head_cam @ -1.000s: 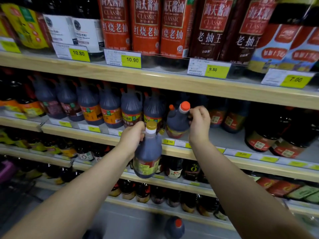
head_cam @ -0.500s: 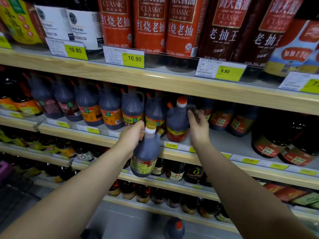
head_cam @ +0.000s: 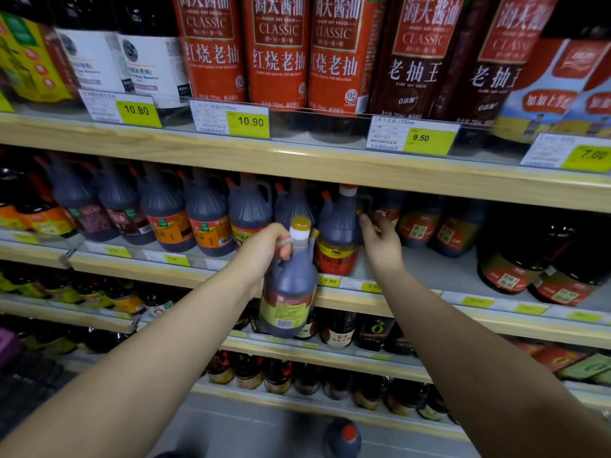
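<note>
Left hand point(head_cam: 264, 256) has the yellow-capped jug point(head_cam: 291, 292) by its handle: fingers curled tight round the loop just under the cap, so the jug body hangs below and to the right of the knuckles. The jug is in the air, roughly upright with a slight tilt, in front of the front edge of the middle shelf point(head_cam: 413, 307), and its base overlaps the row of bottles one level down. Right hand point(head_cam: 383, 246) is up at the orange-capped jug point(head_cam: 337, 239). Its fingers are loosely extended and not wrapped round anything, with the fingertips point(head_cam: 362, 219) at the lower end of that jug's handle, on its right side. I can't tell from here whether they touch it or sit just off it. That jug stands upright on the middle shelf near the front edge, right above the 5.80 price tag point(head_cam: 329, 281), with its cap close under the upper shelf board point(head_cam: 297, 160). The two jugs overlap in my view, yellow-capped one in front and left. A row of similar dark jugs point(head_cam: 205, 219) runs left along the same shelf.
</note>
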A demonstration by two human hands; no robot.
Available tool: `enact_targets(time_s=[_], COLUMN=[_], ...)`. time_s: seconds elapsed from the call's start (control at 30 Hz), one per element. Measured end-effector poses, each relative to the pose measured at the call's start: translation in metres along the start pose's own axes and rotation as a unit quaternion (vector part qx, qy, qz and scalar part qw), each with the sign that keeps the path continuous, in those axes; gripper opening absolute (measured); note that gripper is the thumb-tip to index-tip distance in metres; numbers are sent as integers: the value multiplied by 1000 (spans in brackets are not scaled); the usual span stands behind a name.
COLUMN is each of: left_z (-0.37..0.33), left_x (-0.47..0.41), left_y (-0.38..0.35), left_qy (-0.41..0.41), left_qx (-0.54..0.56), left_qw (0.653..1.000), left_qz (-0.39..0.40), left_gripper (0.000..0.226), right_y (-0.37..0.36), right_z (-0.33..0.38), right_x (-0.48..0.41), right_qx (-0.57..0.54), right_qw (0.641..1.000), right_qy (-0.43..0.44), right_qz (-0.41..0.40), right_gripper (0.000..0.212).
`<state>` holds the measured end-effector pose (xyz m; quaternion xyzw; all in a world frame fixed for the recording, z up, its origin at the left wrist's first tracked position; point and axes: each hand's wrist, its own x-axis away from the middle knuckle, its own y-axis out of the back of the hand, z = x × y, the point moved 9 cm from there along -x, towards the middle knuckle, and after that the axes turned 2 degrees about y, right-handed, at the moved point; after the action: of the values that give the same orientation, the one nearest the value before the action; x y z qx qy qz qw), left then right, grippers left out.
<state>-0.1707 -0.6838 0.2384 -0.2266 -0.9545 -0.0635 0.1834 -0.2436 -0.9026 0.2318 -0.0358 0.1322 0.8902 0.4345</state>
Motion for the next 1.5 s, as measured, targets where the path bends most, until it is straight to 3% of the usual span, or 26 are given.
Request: enact_targets(time_s=[0.3, 0.5, 0.7, 0.8, 0.97, 1.07, 1.23, 1.3, 1.33, 1.4, 1.47, 1.5], left_z=[-22, -21, -26, -30, -30, -23, 13, 29, 39, 58, 66, 69], left_x=[29, 61, 96, 107, 113, 97, 19, -8, -20, -31, -29, -29], left_y=[-32, -64, -87, -97, -104, -97, -60, -61, -63, -68, -68, -67], left_qy=[75, 120, 128, 131, 140, 113, 19, -63, -88, -98, -102, -100], left_qx=[29, 55, 95, 115, 111, 35, -113, -272, -344, -478, -573, -592], left_qw=[990, 977, 961, 949, 930, 938, 987, 957, 932, 870, 811, 798], left_qz=[115, 170, 226, 262, 320, 325, 115, 75, 68, 67, 56, 49], left_gripper=[31, 35, 37, 35, 38, 31, 20, 20, 36, 60, 67, 67], right_y=[25, 11, 11, 24, 46, 62, 92, 99, 101, 103, 101, 99], right_z=[2, 12, 6, 9, 10, 4, 11, 15, 17, 16, 8, 3], right_x=[98, 152, 173, 167, 156, 148, 122, 106, 98, 82, 65, 56], right_qx=[112, 229, 352, 328, 274, 252, 208, 202, 202, 206, 203, 202], right_qw=[993, 970, 925, 928, 946, 954, 967, 969, 969, 969, 971, 972], right_qy=[17, 85, 26, 4, 54, 60, 79, 96, 106, 117, 119, 119], right_qz=[14, 4, -143, -175, -166, -151, -125, -104, -93, -65, -32, -18], right_gripper=[18, 60, 109, 105, 88, 83, 86, 87, 86, 84, 79, 76])
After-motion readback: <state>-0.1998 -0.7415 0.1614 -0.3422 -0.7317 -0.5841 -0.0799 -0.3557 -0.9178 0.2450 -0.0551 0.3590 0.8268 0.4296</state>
